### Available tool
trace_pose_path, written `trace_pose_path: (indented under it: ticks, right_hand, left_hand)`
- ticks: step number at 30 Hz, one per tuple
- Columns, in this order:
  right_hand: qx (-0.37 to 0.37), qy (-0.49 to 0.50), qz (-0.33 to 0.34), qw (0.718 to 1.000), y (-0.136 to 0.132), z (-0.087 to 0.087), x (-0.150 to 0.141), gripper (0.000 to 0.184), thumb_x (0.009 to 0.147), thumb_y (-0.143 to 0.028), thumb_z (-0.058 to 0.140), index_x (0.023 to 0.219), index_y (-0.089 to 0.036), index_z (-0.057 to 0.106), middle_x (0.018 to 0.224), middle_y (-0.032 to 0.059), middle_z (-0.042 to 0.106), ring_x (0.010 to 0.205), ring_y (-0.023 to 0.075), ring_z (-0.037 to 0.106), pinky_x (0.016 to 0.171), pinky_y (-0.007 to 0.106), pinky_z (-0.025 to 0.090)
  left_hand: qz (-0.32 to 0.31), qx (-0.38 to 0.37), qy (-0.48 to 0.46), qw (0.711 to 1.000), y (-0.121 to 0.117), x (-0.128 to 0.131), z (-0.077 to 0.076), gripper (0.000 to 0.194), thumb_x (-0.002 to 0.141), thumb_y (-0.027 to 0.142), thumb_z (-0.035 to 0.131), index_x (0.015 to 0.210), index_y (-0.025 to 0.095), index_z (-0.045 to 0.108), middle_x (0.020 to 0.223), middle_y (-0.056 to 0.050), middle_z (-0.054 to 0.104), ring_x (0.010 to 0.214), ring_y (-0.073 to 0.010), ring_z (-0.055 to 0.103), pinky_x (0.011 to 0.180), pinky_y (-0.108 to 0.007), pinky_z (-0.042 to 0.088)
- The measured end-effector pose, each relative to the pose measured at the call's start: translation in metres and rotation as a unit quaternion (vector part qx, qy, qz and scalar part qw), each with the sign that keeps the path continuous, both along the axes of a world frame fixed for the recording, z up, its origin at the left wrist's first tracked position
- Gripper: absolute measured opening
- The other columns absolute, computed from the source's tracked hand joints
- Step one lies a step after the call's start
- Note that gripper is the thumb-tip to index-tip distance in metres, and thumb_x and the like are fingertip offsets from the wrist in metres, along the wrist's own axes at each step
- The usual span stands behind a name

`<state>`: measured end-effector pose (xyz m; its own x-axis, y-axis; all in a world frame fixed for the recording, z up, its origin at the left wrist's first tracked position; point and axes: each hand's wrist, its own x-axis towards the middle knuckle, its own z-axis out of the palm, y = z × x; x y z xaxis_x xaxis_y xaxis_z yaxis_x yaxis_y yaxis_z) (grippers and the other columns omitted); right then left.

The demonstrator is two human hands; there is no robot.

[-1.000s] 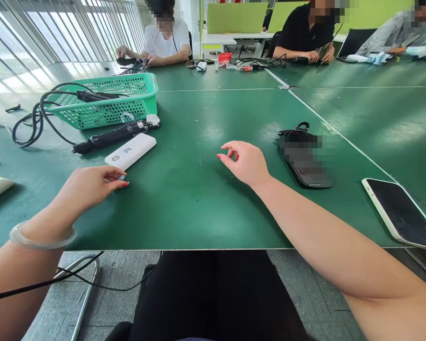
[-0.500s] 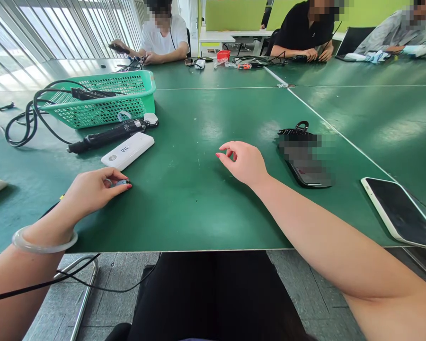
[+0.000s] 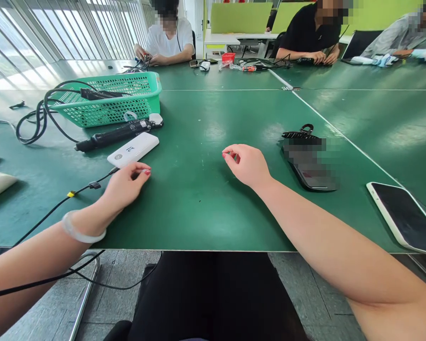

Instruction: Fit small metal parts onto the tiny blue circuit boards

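My left hand (image 3: pixel 125 185) rests on the green table (image 3: pixel 199 208) just in front of a white power bank (image 3: pixel 133 149). Its fingers are pinched together. A thin black cable (image 3: pixel 88 186) with a yellow tag runs from the lower left up to this hand. My right hand (image 3: pixel 248 164) hovers low over the middle of the table. Its fingers are curled, thumb and forefinger meet, and nothing shows between them. A black phone (image 3: pixel 310 170) with a black hair clip (image 3: pixel 300 134) at its far end lies to the right of that hand.
Beyond the power bank lies a black electric screwdriver (image 3: pixel 115 134) with a looped cord, then a green mesh basket (image 3: pixel 110 102). A white-edged phone (image 3: pixel 404 215) lies at the near right. Three people sit working at the far side, with small parts and cables before them.
My left hand has slid forward and right to the near end of the power bank, drawing the black cable onto the table. My right hand has barely moved.
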<state>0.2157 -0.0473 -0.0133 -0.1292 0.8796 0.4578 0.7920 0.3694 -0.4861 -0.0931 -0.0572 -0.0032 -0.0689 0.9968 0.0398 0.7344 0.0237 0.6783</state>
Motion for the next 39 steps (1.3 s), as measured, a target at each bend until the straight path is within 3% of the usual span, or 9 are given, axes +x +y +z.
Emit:
trace_pose_path:
  ticks: [4,7,11,17,20,24,27,34,39]
  right_hand:
    - [0.001,-0.001,0.006,1.000,0.001,-0.002,-0.001,0.022,0.085,-0.030,0.047,0.089,-0.021,0.067,0.072,0.0019,0.064,0.067,0.0153,0.054,0.060,0.029,0.038]
    - [-0.007,-0.006,0.014,1.000,0.003,-0.004,0.000,0.023,0.085,-0.028,0.047,0.090,-0.020,0.068,0.073,0.0019,0.065,0.067,0.0153,0.055,0.063,0.029,0.039]
    - [-0.093,-0.022,0.056,0.994,0.005,-0.006,0.007,0.022,0.083,-0.026,0.049,0.090,-0.021,0.069,0.077,0.0013,0.067,0.066,0.0141,0.055,0.064,0.029,0.041]
    - [-0.227,-0.031,0.105,0.968,0.006,0.000,0.018,0.026,0.076,-0.034,0.062,0.100,-0.026,0.068,0.086,-0.0003,0.066,0.065,0.0117,0.054,0.064,0.028,0.043]
    - [-0.212,-0.052,0.125,0.968,0.003,0.001,0.012,0.031,0.070,-0.036,0.069,0.100,-0.028,0.069,0.086,-0.0004,0.064,0.064,0.0111,0.051,0.061,0.028,0.042]
    - [-0.170,-0.074,0.143,0.972,0.000,0.000,-0.002,0.013,0.075,-0.032,0.064,0.082,-0.025,0.072,0.078,-0.0004,0.062,0.064,0.0109,0.049,0.062,0.027,0.039]
    - [-0.175,-0.067,0.145,0.972,-0.001,0.000,-0.007,0.012,0.077,-0.028,0.061,0.076,-0.024,0.072,0.074,-0.0006,0.063,0.064,0.0113,0.050,0.061,0.027,0.039]
    - [-0.219,0.179,0.104,0.953,0.000,0.000,-0.003,0.016,0.078,-0.029,0.060,0.087,-0.020,0.070,0.073,0.0011,0.067,0.065,0.0128,0.057,0.064,0.029,0.045]
    - [-0.253,0.351,0.111,0.895,0.001,-0.004,-0.010,0.020,0.072,-0.034,0.071,0.080,-0.017,0.067,0.069,0.0025,0.065,0.060,0.0115,0.058,0.063,0.029,0.050]
  left_hand:
    - [-0.078,0.016,-0.102,0.992,0.013,0.053,-0.008,0.028,0.076,0.038,0.060,0.095,0.017,0.061,0.093,-0.005,0.066,0.085,-0.0163,0.059,0.082,-0.030,0.043]
    - [-0.148,-0.032,-0.278,0.949,0.020,0.103,-0.009,0.024,0.079,0.033,0.058,0.095,0.015,0.059,0.096,-0.006,0.065,0.091,-0.0143,0.059,0.085,-0.028,0.043]
    - [-0.158,-0.049,-0.377,0.911,0.028,0.138,-0.008,0.018,0.079,0.025,0.061,0.092,0.014,0.058,0.092,-0.005,0.064,0.087,-0.0118,0.058,0.088,-0.028,0.042]
    - [-0.187,-0.075,-0.451,0.869,0.033,0.123,-0.013,0.018,0.075,0.018,0.065,0.092,0.015,0.060,0.097,-0.005,0.065,0.091,-0.0109,0.059,0.089,-0.028,0.042]
    - [-0.180,-0.101,-0.462,0.863,0.033,0.119,-0.014,0.022,0.077,0.018,0.063,0.100,0.017,0.061,0.094,-0.004,0.066,0.082,-0.0095,0.059,0.084,-0.029,0.044]
    - [-0.175,-0.113,-0.475,0.855,0.034,0.118,-0.016,0.017,0.081,0.013,0.058,0.098,0.014,0.062,0.092,-0.005,0.066,0.081,-0.0090,0.060,0.086,-0.030,0.047]
    - [-0.170,-0.122,-0.475,0.854,0.034,0.118,-0.015,0.017,0.081,0.009,0.056,0.097,0.012,0.062,0.095,-0.007,0.065,0.081,-0.0093,0.061,0.090,-0.032,0.047]
    - [-0.184,-0.164,-0.467,0.850,0.023,0.119,-0.007,0.034,0.075,-0.005,0.054,0.105,0.008,0.059,0.091,-0.008,0.068,0.085,-0.0118,0.065,0.094,-0.034,0.046]
    - [-0.202,-0.165,-0.466,0.845,0.022,0.121,-0.009,0.033,0.073,-0.005,0.057,0.104,0.008,0.058,0.091,-0.009,0.070,0.085,-0.0135,0.066,0.092,-0.036,0.047]
